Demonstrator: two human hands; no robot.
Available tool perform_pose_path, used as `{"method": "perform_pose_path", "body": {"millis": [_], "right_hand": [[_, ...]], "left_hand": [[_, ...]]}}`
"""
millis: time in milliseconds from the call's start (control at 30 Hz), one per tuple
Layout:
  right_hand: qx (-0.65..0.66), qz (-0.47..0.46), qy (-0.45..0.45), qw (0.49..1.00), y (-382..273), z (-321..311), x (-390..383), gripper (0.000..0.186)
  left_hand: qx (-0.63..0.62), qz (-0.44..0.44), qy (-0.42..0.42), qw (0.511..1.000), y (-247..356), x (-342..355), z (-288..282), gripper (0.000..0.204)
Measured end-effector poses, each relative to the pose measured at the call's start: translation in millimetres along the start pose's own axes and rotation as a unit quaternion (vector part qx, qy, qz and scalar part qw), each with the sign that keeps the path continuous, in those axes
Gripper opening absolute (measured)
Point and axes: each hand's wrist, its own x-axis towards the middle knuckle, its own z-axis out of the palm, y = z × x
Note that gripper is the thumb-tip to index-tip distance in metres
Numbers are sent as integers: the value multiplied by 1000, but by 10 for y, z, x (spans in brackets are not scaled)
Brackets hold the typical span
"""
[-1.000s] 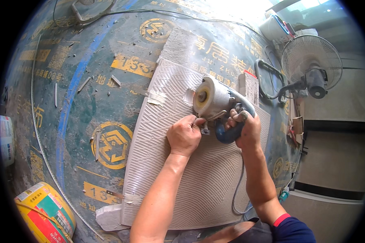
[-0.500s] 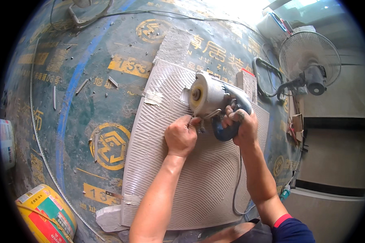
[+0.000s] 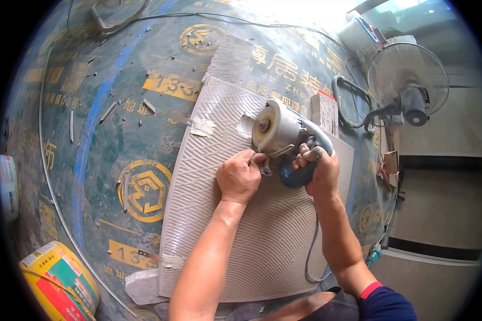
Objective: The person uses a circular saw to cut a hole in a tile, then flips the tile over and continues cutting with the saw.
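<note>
A large tile point(image 3: 262, 235) with a ridged pale underside lies face down on the covered floor. Over its far part I hold a dusty handheld tile saw point(image 3: 276, 128) with a round grey guard and a dark blue loop handle. My right hand point(image 3: 322, 170) is wrapped round that handle. Closed in a pinch, my left hand point(image 3: 239, 177) grips the saw's low near side by a small metal part. The guard hides the cutting blade, so I cannot tell how deep it sits. A whitish patch point(image 3: 246, 125) shows on the tile just left of the guard.
A grey block point(image 3: 325, 113) stands past the tile's far right edge, near a dusty fan point(image 3: 411, 85). A power cord point(image 3: 311, 251) trails from the saw across the tile. At lower left sits a yellow-red bucket point(image 3: 64, 281). Tile slivers point(image 3: 108, 111) litter the floor covering.
The saw has shifted slightly to the right across the tile, with both hands still on it. More of the whitish patch beside the guard shows now. Haze hangs a bit thicker behind it.
</note>
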Motion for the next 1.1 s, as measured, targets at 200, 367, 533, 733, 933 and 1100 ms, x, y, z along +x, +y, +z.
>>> {"method": "perform_pose_path", "body": {"millis": [200, 367, 533, 733, 933, 1100], "right_hand": [[8, -9, 6, 1000, 19, 10, -61, 11], [14, -11, 3, 1000, 37, -33, -55, 13], [9, -15, 3, 1000, 47, -19, -71, 13], [16, -10, -19, 1000, 65, -75, -155, 19], [13, -5, -55, 998, 26, -19, -71, 23], [17, 2, -9, 1000, 33, 51, -56, 11]], "left_hand": [[-28, -20, -14, 999, -1, 1, -28, 13], [-17, -25, -37, 999, 3, 11, -41, 9], [-19, -30, -43, 998, 10, 21, -63, 9], [-28, -22, -46, 998, -27, -6, -63, 9], [-70, 13, -12, 997, -7, 3, -59, 6], [4, 81, 24, 996, -116, 36, 3, 19]]}}
